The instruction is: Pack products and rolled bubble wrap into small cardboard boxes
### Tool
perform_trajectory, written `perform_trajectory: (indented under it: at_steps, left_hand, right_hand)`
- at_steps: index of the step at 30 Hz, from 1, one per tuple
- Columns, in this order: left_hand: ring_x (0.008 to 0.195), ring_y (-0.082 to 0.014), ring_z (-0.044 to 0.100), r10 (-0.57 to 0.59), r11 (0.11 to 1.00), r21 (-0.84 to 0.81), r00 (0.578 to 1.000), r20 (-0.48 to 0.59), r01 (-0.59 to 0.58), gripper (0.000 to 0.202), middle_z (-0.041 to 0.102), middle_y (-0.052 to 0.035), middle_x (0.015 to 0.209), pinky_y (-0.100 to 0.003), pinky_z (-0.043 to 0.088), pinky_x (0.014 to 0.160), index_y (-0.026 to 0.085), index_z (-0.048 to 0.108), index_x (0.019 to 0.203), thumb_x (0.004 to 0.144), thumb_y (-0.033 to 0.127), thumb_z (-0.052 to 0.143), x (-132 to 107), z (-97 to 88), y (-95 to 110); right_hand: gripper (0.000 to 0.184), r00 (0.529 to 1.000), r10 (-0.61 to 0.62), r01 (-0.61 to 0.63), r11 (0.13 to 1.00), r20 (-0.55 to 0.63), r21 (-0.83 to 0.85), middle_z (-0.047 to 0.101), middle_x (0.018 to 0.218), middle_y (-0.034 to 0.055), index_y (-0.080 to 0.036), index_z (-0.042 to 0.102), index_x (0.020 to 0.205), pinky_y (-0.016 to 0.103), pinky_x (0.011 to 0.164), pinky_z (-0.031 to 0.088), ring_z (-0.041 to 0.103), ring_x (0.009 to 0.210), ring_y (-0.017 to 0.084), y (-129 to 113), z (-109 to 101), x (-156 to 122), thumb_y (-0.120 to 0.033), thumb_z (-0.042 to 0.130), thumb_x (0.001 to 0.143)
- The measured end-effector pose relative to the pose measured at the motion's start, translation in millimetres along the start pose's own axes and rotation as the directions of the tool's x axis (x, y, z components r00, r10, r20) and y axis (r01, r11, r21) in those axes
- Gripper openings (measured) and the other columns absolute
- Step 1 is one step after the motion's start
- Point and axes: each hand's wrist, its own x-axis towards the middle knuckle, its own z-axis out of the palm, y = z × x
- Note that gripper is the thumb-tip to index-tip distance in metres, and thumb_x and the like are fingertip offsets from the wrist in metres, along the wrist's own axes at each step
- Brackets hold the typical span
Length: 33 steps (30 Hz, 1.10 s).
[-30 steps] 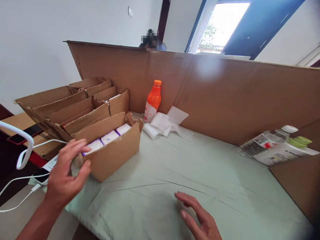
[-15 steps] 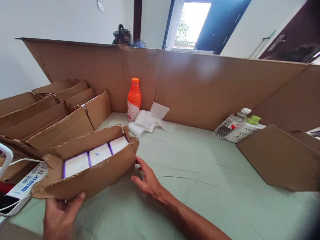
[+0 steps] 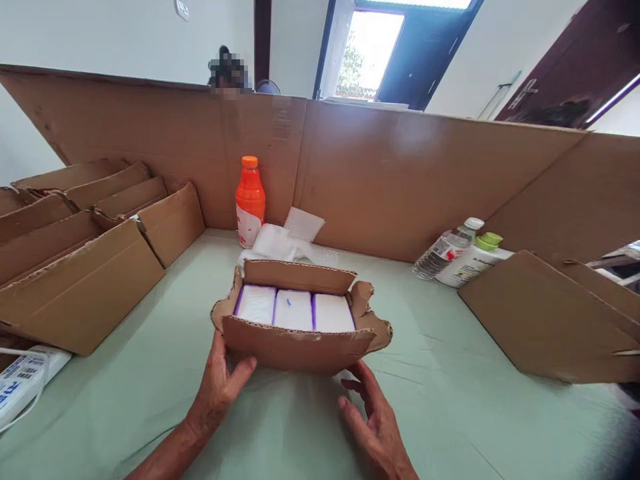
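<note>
Head view: left hand [image 3: 219, 385] around cardboard box [image 3: 300, 348] (grip tight), right hand [image 3: 374, 419] spread.

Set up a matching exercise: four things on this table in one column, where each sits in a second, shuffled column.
Things:
1. orange bottle
2. small open carton
3. clear bottle
4. power strip

Places:
A. lying on its side, right part of the table
B. mid-table, left hand touching it, right hand close by
C. upright at the cardboard back wall
D. left edge of the table

Pairs: 1-C, 2-B, 3-A, 4-D.
</note>
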Motion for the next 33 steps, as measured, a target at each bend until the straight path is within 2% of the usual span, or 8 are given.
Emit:
perform_trajectory:
  at_steps: [4,8,12,16,20,24,27,33]
  left_hand:
    - [0.132,-0.0315,0.054,-0.023,0.998,-0.057,0.996,-0.084,0.018,0.071,0.056,-0.0148,0.140,-0.044,0.043,0.112,0.018,0.040,0.145,0.085,0.049,0.065,-1,-3.8,-6]
    - [0.133,-0.0329,0.054,-0.084,0.995,-0.055,0.990,-0.109,0.079,0.074,0.057,-0.0167,0.138,-0.046,0.044,0.112,0.017,0.038,0.147,0.086,0.051,0.064,-6,1.0,-20]
    - [0.126,-0.0348,0.059,-0.142,0.990,-0.040,0.980,-0.137,0.138,0.077,0.061,-0.0192,0.132,-0.047,0.049,0.107,0.016,0.040,0.147,0.086,0.057,0.063,-12,2.8,-38]
    - [0.123,-0.0375,0.062,-0.201,0.979,-0.015,0.968,-0.148,0.201,0.082,0.065,-0.0201,0.126,-0.049,0.054,0.101,0.017,0.038,0.150,0.083,0.057,0.066,-15,-1.3,-50]
    - [0.123,-0.0386,0.062,-0.168,0.984,0.032,0.979,-0.118,0.173,0.082,0.068,-0.0189,0.115,-0.050,0.053,0.102,0.017,0.039,0.149,0.083,0.054,0.068,-13,-5.6,-50]
    - [0.119,-0.0373,0.062,-0.087,0.995,0.035,0.990,-0.115,0.092,0.075,0.066,-0.0184,0.116,-0.054,0.046,0.109,0.017,0.043,0.145,0.085,0.055,0.065,-9,-5.5,-48]
    - [0.123,-0.0362,0.059,-0.044,0.998,0.046,0.990,-0.136,0.051,0.072,0.062,-0.0193,0.127,-0.051,0.045,0.109,0.016,0.044,0.142,0.084,0.053,0.065,-5,-5.2,-48]
    - [0.121,-0.0338,0.060,-0.016,0.999,0.045,0.990,-0.138,0.023,0.067,0.061,-0.0183,0.129,-0.045,0.048,0.103,0.016,0.045,0.138,0.085,0.052,0.065,-3,-5.3,-40]
  right_hand:
    - [0.032,0.989,-0.083,0.095,0.991,0.125,-0.098,0.078,0.093,0.0075,-0.021,0.076,0.102,0.039,0.080,0.060,0.073,0.086,0.028,-18,-24,67,-0.042,0.058,0.085]
    - [0.029,0.992,-0.099,0.111,0.981,0.080,-0.158,0.076,0.093,0.0073,-0.019,0.074,0.095,0.040,0.082,0.057,0.071,0.088,0.027,-53,-35,175,-0.039,0.057,0.082]
    - [0.028,0.974,-0.194,0.219,0.940,0.117,-0.260,0.074,0.105,0.0106,-0.016,0.071,0.103,0.041,0.091,0.052,0.068,0.097,0.024,-98,15,286,-0.033,0.061,0.084]
    - [0.024,0.967,-0.186,0.232,0.925,0.172,-0.302,0.074,0.098,0.0121,-0.014,0.072,0.094,0.043,0.090,0.050,0.067,0.096,0.027,-134,87,353,-0.031,0.075,0.078]
    - [0.009,0.958,-0.244,0.274,0.933,0.150,-0.233,0.073,0.088,0.0074,-0.015,0.068,0.077,0.036,0.086,0.051,0.067,0.090,0.021,-153,92,362,-0.023,0.067,0.082]
    - [0.021,0.929,-0.367,0.369,0.927,-0.036,0.073,0.074,0.093,0.0064,-0.017,0.067,0.085,0.032,0.080,0.052,0.067,0.085,0.016,-157,22,332,-0.038,0.063,0.085]
    - [0.026,0.951,-0.309,0.308,0.949,0.009,0.075,0.074,0.093,0.0056,-0.018,0.067,0.086,0.030,0.076,0.052,0.065,0.080,0.014,-149,-15,308,-0.043,0.066,0.082]
    - [0.021,0.952,-0.193,0.263,0.914,0.239,-0.308,0.067,0.069,-0.0015,-0.016,0.076,0.090,0.028,0.068,0.049,0.059,0.065,0.013,-124,13,315,-0.031,0.068,0.077]
